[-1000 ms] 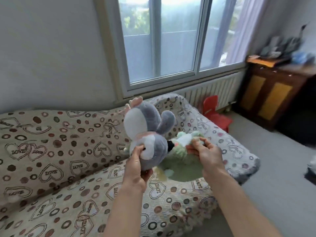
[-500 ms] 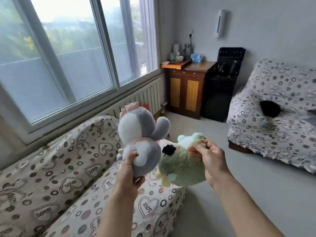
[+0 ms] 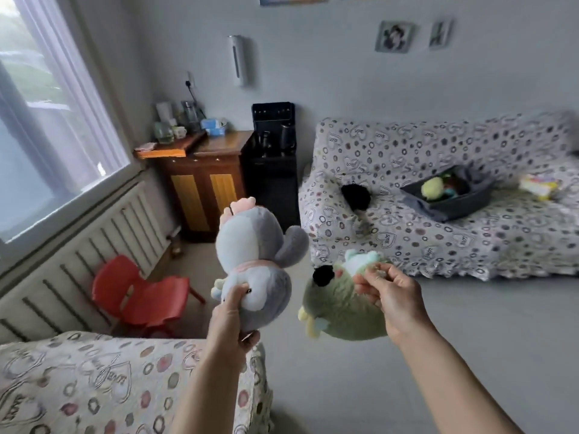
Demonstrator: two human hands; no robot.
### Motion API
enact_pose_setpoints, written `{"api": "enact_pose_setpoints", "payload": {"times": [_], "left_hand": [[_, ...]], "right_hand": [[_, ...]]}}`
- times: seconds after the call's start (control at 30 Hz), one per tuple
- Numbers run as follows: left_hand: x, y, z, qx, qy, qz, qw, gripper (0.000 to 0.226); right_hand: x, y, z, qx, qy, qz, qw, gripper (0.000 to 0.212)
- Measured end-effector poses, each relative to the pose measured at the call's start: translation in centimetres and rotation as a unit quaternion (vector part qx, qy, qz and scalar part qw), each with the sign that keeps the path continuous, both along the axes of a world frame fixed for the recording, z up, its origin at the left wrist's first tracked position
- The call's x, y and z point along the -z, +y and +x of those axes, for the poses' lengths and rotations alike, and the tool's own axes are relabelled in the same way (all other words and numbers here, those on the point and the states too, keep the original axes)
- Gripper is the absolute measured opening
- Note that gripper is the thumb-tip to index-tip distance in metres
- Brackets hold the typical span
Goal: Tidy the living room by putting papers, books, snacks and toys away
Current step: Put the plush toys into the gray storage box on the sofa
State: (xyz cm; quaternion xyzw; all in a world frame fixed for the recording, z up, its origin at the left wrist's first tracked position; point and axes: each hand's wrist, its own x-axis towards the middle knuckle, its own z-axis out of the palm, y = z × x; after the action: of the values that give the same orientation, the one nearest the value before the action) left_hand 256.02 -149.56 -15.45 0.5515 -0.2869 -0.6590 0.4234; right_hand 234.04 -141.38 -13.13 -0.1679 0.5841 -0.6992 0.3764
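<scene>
Your left hand [image 3: 232, 321] grasps a grey plush [image 3: 253, 264]; your right hand [image 3: 393, 297] pinches a green plush [image 3: 338, 311]. Both hang above the floor [image 3: 470, 324], sofa [image 3: 438, 214] beyond.

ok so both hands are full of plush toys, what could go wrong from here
1. The right hand only pinches the green plush by a tuft near its top, so it may slip and fall to the floor.
2. The dark tray on the far sofa already holds toys and sits tilted on a cloth; dropping two more in might tip or overfill it.
3. The left hand grips the grey plush low, so its top may flop.
</scene>
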Motion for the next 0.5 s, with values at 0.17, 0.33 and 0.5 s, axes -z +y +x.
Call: {"api": "enact_pose_setpoints", "payload": {"times": [0.17, 0.33, 0.5], "left_hand": [[0.1, -5.0, -9.4, 0.082, -0.002, 0.007, 0.997, 0.017], [0.8, -10.1, -19.5, 0.127, -0.009, 0.02, 0.992, 0.014], [1.2, -15.8, -30.4, 0.159, -0.003, 0.034, 0.987, 0.03]], "right_hand": [[-0.1, -2.7, -7.2, 0.07, -0.013, -0.017, 0.997, 0.008], [1.0, -6.5, -16.1, 0.114, -0.008, -0.011, 0.993, 0.006], [1.2, -11.0, -26.6, 0.122, 0.007, 0.004, 0.993, 0.005]]}}
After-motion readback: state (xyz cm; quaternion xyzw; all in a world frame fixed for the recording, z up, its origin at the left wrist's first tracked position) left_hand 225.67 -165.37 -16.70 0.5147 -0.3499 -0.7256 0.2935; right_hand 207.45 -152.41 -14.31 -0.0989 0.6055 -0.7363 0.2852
